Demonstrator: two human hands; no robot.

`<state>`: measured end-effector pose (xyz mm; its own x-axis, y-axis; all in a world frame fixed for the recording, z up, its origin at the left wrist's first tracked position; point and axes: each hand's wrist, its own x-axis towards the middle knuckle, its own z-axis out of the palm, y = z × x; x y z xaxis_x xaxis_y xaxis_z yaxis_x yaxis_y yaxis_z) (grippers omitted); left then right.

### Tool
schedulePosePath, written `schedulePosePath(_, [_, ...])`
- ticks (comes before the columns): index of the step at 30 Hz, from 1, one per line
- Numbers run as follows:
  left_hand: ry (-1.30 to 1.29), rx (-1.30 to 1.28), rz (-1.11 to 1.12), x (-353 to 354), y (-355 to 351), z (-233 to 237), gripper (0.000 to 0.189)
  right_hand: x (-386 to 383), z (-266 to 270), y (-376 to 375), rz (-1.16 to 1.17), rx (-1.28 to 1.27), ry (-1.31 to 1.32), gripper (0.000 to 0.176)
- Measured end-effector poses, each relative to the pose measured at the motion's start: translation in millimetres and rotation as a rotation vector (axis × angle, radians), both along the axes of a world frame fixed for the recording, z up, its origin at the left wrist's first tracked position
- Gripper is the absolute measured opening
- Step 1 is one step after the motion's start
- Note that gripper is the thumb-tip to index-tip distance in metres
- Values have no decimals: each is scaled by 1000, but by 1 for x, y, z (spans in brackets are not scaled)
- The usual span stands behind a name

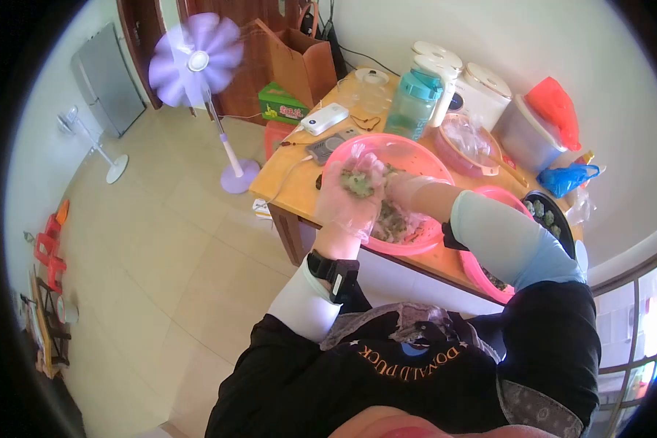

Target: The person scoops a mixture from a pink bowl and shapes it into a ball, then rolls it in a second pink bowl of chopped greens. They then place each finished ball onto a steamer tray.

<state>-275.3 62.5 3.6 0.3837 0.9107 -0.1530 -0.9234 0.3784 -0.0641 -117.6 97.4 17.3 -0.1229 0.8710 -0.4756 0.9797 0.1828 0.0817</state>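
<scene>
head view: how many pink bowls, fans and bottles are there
round pink plastic bowls: 3
standing fans, one purple, one white: 2
teal plastic water bottle: 1
total: 6

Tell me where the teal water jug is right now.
In the head view, the teal water jug stands upper centre, just behind the pink bowl and left of the white cooker.

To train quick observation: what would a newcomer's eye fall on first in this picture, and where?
The bright pink basin on the wooden table, mid-frame, where the gloved left hand cups a lump of green filling and the right hand is down in the mix. Next comes the purple fan, blades blurred, standing on the tiled floor at the upper left.
</scene>
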Motion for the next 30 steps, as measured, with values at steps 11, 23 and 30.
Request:
schedulePosePath(11, [-8,140,95,18,-10,-4,45,20,104,-36,113,380,380,21])
schedulePosePath(23, [-33,306,117,60,-49,-5,67,-1,47,-145,402,693,454,65])
schedulePosePath(30, [27,436,59,80,-62,7,59,37,93,-172,171,417,881,49])
